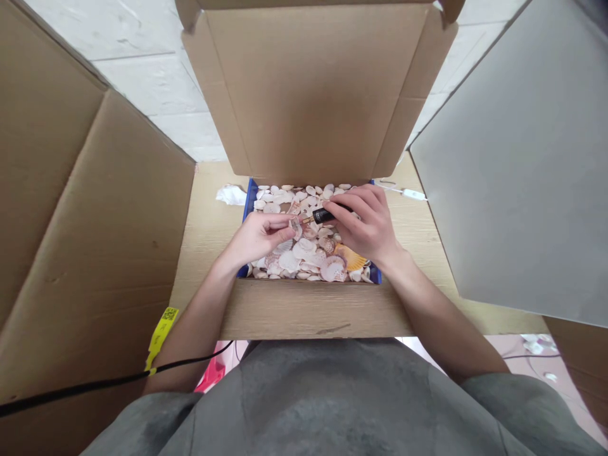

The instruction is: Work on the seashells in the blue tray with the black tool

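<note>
Fingertips of my left hand [263, 237] pinch a small shell [296, 228] near its edge, perhaps to leave its right side free. My right hand [365, 221] grips a black tool [323, 215] like a pen, presumably for control, its brass-coloured tip [308, 220] right at the shell; whether they touch I cannot tell. Both hands are over a blue-walled box [249, 193] of loose shells [333, 269], likely set close for easy reach. Behind it, a cardboard lid [323, 88] stands raised, clear of my hands.
</note>
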### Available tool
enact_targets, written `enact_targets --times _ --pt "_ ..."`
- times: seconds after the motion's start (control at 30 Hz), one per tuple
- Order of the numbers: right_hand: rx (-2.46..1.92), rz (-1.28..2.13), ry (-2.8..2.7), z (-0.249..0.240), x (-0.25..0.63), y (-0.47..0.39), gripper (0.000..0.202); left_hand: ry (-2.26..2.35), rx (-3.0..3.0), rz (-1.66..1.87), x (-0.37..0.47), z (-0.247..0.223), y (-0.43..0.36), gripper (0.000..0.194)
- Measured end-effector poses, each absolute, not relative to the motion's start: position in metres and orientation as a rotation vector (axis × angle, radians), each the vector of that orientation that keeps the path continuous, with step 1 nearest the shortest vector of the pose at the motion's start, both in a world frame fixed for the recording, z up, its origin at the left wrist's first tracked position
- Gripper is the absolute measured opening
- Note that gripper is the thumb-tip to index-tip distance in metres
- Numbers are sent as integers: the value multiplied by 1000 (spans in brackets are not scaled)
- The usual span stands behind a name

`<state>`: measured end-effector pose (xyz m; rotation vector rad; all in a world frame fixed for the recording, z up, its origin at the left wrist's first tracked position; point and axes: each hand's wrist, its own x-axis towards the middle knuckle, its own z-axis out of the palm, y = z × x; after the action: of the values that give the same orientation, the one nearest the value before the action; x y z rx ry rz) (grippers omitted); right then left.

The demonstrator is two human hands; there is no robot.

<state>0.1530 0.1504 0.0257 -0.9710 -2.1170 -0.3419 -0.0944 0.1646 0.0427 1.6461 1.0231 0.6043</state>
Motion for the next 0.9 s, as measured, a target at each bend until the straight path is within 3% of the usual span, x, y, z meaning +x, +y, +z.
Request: enact_targets --times 0.43,0.67,0.9 --pt "-1089 -308 -2190 25 152 149 28 1031 1656 645 -96 42 166 33" --pt "-1207 -160 -2281 24 151 148 33 1063 1655 662 -98 40 166 36" --pt "-1067 -303 -2175 25 153 149 28 1013 1675 594 -96 46 164 31"
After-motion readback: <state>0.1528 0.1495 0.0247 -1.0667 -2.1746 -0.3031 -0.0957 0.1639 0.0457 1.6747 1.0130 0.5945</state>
